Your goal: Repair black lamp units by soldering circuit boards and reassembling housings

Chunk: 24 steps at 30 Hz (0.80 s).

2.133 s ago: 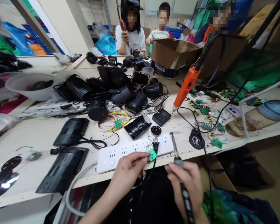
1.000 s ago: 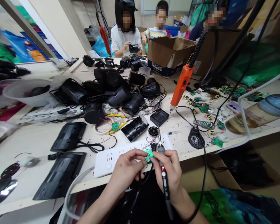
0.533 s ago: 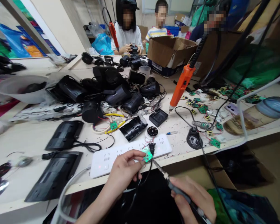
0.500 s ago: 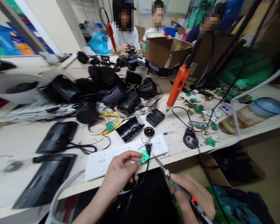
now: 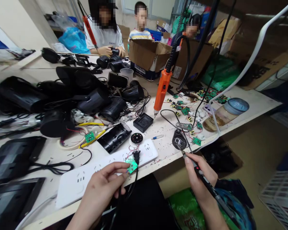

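Pinched between the thumb and fingers of my left hand [image 5: 105,183] is a small green circuit board [image 5: 132,164], held over the front edge of a white power strip [image 5: 147,149]. Thin red wires run from the board toward a round black disc [image 5: 136,138]. A black plug [image 5: 136,157] sits in the strip beside the board. My right hand [image 5: 201,174] grips a soldering iron [image 5: 207,183] with a small red light. Its tip reaches into a round black dish of silvery wire tangle [image 5: 179,140]. Behind that dish lies a coiled-spring iron holder [image 5: 184,126].
An orange electric screwdriver [image 5: 162,89] hangs over the table near a black square housing [image 5: 143,122]. Black lamp housings [image 5: 91,100] crowd the left. Several green boards [image 5: 184,110] and a bottle [image 5: 227,115] lie at right. People sit behind a cardboard box [image 5: 151,57].
My right hand has brought the soldering iron from near the power strip to the dish of wire tangle. My left hand still holds the board. The view has swung to the right.
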Available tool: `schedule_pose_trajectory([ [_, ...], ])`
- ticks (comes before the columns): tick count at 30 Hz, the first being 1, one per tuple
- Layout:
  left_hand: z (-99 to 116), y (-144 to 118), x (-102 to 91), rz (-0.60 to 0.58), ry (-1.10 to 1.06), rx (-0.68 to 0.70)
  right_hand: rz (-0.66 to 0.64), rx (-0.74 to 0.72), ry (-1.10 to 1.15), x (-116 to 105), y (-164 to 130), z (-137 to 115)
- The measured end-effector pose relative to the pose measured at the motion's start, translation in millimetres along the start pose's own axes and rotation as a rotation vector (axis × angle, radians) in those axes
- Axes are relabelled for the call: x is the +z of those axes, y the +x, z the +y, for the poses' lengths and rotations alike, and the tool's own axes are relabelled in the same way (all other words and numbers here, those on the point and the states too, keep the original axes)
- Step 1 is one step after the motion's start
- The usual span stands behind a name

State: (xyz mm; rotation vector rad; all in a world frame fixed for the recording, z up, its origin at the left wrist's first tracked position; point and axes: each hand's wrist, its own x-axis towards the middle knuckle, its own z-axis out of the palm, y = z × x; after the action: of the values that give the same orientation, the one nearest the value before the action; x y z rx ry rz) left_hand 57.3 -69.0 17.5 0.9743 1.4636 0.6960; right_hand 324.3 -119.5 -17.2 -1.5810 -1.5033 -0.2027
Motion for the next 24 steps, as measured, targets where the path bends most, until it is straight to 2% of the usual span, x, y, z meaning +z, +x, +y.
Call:
schedule_pose_trajectory([
  [8,0.6,-2.4,3.4,0.036,-0.032,0.007,-0.007,-0.037,0.001,8.5,1.8,9.1],
  [15,1.7,-3.4,4.5,0.034,-0.05,0.002,-0.021,-0.073,0.005,7.1,2.2,5.1],
  [20,-3.1,0.8,2.5,-0.01,-0.079,-0.004,-0.016,-0.013,0.076,-12.0,-0.6,-15.5],
  [24,-6.5,2.9,1.0,-0.049,-0.089,-0.008,-0.151,0.05,0.297,-16.8,-12.3,-50.3],
])
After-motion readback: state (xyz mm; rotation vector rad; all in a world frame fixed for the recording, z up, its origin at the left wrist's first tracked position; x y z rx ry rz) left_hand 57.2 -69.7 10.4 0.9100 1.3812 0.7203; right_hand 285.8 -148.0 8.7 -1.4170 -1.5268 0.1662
